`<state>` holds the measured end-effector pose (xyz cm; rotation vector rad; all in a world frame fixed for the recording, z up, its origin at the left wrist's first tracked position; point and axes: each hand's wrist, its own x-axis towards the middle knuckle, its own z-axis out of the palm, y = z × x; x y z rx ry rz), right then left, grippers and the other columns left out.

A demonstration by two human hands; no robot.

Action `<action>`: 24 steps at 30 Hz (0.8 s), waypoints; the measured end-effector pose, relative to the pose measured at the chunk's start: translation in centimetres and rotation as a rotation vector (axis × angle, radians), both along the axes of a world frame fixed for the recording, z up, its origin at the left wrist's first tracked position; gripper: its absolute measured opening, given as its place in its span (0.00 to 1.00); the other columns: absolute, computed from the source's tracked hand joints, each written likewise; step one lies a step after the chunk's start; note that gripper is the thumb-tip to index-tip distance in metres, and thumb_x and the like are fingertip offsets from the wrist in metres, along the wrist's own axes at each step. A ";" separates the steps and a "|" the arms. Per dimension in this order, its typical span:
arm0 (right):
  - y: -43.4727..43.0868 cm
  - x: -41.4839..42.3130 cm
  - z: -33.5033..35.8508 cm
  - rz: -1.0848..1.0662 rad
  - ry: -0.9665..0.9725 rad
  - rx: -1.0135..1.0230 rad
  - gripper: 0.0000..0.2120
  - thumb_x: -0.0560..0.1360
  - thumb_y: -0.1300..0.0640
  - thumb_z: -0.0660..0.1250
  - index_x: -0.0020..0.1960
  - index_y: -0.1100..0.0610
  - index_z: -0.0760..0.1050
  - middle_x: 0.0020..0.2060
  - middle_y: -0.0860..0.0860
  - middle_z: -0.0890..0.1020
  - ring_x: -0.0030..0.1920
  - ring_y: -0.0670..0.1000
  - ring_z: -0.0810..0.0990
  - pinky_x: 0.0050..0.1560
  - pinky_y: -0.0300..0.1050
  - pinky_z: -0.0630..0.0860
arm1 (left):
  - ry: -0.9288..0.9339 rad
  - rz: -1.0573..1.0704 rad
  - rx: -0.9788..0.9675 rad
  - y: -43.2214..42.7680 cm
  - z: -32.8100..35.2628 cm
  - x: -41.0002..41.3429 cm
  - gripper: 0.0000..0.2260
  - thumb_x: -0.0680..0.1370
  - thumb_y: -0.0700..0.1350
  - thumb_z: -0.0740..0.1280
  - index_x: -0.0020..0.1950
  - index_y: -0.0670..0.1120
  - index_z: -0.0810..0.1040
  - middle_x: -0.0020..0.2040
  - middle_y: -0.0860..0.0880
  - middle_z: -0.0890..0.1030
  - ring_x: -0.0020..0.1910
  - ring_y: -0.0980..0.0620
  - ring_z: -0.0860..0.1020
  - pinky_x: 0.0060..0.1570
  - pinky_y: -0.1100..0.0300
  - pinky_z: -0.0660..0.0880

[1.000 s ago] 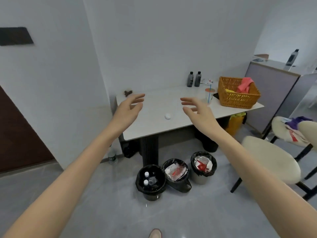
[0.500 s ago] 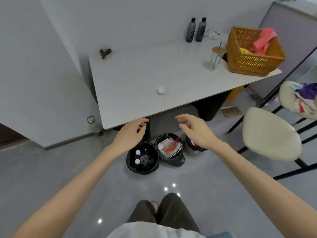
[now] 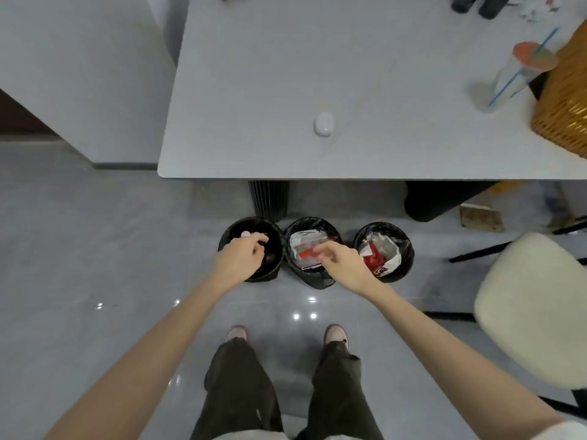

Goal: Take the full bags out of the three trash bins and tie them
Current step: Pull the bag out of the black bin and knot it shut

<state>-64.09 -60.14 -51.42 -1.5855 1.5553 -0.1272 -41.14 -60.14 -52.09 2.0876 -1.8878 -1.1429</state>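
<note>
Left hand (image 3: 239, 257) lowered: left bin (image 3: 273, 260) | right hand (image 3: 341, 262): middle bin (image 3: 314, 279)

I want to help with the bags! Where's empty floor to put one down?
Bare glossy grey floor lies left of the left black-lined bin, and in the strip between the bins and the person's pink shoes. Crowded: the cream cushioned chair stands right of the right black-lined bin, and the dark ribbed table leg is just behind the left bin.

Left hand (image 3: 241, 258) over left bin (image 3: 254, 221), right hand (image 3: 343, 265) over middle bin (image 3: 313, 221).
</note>
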 end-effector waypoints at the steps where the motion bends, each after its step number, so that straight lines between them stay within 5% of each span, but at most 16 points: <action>1: -0.3 -0.5 -1.3 0.007 -0.008 0.017 0.13 0.79 0.57 0.59 0.61 0.54 0.76 0.55 0.48 0.82 0.47 0.44 0.76 0.48 0.37 0.69 | 0.005 0.034 0.024 0.1 -1.5 -0.6 0.15 0.78 0.45 0.57 0.63 0.53 0.74 0.51 0.47 0.82 0.49 0.47 0.80 0.51 0.49 0.77; 8: -2.1 -1.0 -14.3 -0.043 -0.069 0.087 0.13 0.79 0.59 0.59 0.61 0.54 0.76 0.51 0.47 0.81 0.50 0.45 0.78 0.50 0.40 0.74 | 0.150 0.238 0.108 0.1 -14.4 -3.3 0.13 0.79 0.44 0.59 0.61 0.50 0.76 0.55 0.50 0.82 0.57 0.52 0.78 0.58 0.56 0.73; 13: -3.1 0.9 -27.2 -0.086 -0.175 0.086 0.14 0.77 0.63 0.60 0.60 0.57 0.77 0.47 0.48 0.83 0.48 0.44 0.79 0.55 0.42 0.76 | 0.254 0.300 0.117 0.2 -26.7 -2.2 0.11 0.79 0.43 0.59 0.58 0.52 0.76 0.45 0.59 0.81 0.52 0.55 0.79 0.55 0.57 0.75; 18: -4.1 2.5 -37.4 -0.146 -0.261 0.050 0.11 0.77 0.62 0.62 0.57 0.55 0.77 0.41 0.45 0.81 0.41 0.43 0.78 0.52 0.39 0.74 | 0.269 0.317 0.035 -0.1 -36.2 -0.4 0.12 0.79 0.41 0.58 0.60 0.51 0.75 0.48 0.56 0.81 0.49 0.57 0.78 0.51 0.61 0.75; 24: -4.5 4.7 -42.0 -0.211 -0.403 -0.068 0.13 0.77 0.64 0.59 0.58 0.52 0.74 0.44 0.48 0.83 0.41 0.48 0.80 0.45 0.39 0.74 | 0.301 0.341 -0.094 -0.1 -40.8 0.5 0.14 0.78 0.39 0.58 0.60 0.49 0.76 0.47 0.56 0.82 0.46 0.55 0.80 0.53 0.60 0.74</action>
